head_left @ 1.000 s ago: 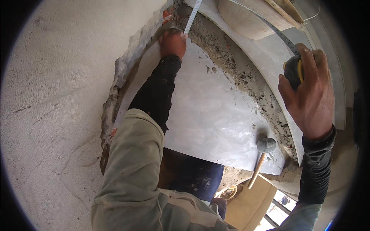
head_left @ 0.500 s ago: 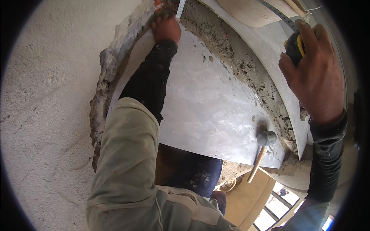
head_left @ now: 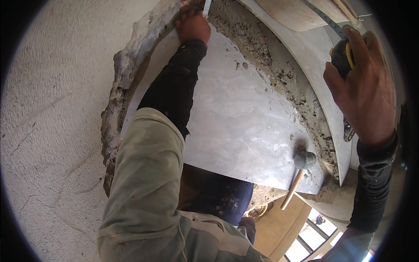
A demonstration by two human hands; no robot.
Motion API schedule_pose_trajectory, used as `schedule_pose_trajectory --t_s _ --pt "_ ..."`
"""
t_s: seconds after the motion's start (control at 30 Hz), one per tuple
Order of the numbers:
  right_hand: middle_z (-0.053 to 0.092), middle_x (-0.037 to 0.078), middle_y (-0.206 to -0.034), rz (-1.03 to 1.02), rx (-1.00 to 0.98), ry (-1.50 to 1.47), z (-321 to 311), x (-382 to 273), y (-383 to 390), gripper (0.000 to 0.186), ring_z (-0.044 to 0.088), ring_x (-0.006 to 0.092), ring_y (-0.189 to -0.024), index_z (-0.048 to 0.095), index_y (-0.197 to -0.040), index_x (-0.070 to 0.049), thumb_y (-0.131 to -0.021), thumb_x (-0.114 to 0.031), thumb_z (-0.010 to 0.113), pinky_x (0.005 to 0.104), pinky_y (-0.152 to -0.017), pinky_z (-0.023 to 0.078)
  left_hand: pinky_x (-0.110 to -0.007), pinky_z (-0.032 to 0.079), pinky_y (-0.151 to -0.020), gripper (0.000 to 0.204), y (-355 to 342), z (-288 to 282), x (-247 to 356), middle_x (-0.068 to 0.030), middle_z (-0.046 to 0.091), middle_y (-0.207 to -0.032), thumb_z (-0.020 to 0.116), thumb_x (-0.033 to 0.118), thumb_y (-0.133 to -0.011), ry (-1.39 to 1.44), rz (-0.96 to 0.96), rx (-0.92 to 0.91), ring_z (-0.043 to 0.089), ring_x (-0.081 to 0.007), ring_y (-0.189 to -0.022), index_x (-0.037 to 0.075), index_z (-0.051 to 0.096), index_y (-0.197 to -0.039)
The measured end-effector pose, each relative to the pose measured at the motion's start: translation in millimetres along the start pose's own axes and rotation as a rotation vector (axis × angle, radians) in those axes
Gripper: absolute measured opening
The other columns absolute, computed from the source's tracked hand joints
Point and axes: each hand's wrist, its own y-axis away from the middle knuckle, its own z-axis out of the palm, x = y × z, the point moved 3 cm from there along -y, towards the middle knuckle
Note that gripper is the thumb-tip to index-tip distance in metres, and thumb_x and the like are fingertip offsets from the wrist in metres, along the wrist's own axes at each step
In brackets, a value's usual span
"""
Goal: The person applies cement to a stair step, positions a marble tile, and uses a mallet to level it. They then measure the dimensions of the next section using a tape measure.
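My right hand (head_left: 364, 83) grips a black and yellow tape measure (head_left: 341, 56) at the upper right. The tape's blade (head_left: 323, 17) runs out of its case and leaves the top edge. Another stretch of blade (head_left: 207, 6) comes down beside the thumb side of my left hand (head_left: 193, 27). That hand is closed at the far corner of a grey slab (head_left: 240, 113), its fingertips partly hidden. A mallet (head_left: 304, 160) with a dark head and wooden handle lies on the slab near its right end.
Rough mortar (head_left: 279, 65) fills the strip between the slab and a curved grey panel (head_left: 316, 61). The textured wall (head_left: 56, 109) on the left has a broken edge (head_left: 115, 105). A pale rounded surface (head_left: 292, 13) stands at the top right.
Both hands appear slightly farther right in the picture, along with the slab and mallet, as the view shifts. My right hand still holds the tape measure.
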Motion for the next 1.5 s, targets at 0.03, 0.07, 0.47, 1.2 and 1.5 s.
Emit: schedule_pose_trajectory --t_s 0.03,0.07,0.47,1.2,1.5 --pt "0.059 0.019 -0.106 0.003 -0.011 -0.014 -1.0 -0.5 -0.6 0.054 0.069 0.0358 -0.084 0.057 -0.13 0.002 -0.08 -0.013 0.072 0.0443 -0.076 0.057 -0.055 0.044 -0.091 0.026 -1.1 1.5 -0.8 -0.0076 0.068 -0.113 0.063 0.03 -0.093 -0.012 -0.016 0.005 0.062 -0.0322 -0.11 0.014 0.073 -0.111" --pt "0.059 0.019 -0.106 0.006 -0.023 -0.026 -2.6 -1.8 -1.7 0.054 0.069 0.0358 -0.084 0.057 -0.13 0.001 -0.08 -0.013 0.071 0.0442 -0.076 0.057 -0.055 0.044 -0.091 0.026 -2.8 2.4 -0.4 -0.0075 0.068 -0.113 0.063 0.029 -0.092 -0.019 -0.034 0.01 0.062 -0.0322 -0.11 0.013 0.073 -0.11" --pt "0.059 0.019 -0.105 -0.091 0.076 0.017 -2.9 -1.7 -3.3 0.055 0.068 0.033 -0.082 0.057 -0.13 0.0 -0.078 -0.012 0.072 0.0437 -0.075 0.055 -0.056 0.043 -0.089 0.025 -10.2 16.2 -4.2 -0.0112 0.068 -0.113 0.064 0.025 -0.089 -0.024 -0.086 0.106 0.063 -0.0335 -0.11 0.011 0.073 -0.108" --pt "0.062 0.026 -0.121 -0.118 0.047 0.094 -4.6 13.3 -3.8 0.061 0.07 0.0372 -0.091 0.058 -0.134 -0.003 -0.076 -0.015 0.072 0.0436 -0.084 0.056 -0.053 0.042 -0.093 0.023 -12.0 6.6 -2.5 -0.0136 0.063 -0.119 0.064 0.015 -0.085 0.044 -0.123 0.041 0.06 -0.0344 -0.114 0.011 0.073 -0.106" --pt "0.062 0.025 -0.121 -0.127 0.09 0.164 1.5 11.9 -5.4 0.062 0.07 0.0361 -0.091 0.057 -0.136 -0.005 -0.077 -0.017 0.072 0.0432 -0.084 0.058 -0.057 0.043 -0.087 0.025 -14.1 16.2 -11.1 -0.0133 0.067 -0.111 0.065 0.019 -0.086 0.055 -0.112 0.126 0.065 -0.0347 -0.105 0.01 0.072 -0.108"
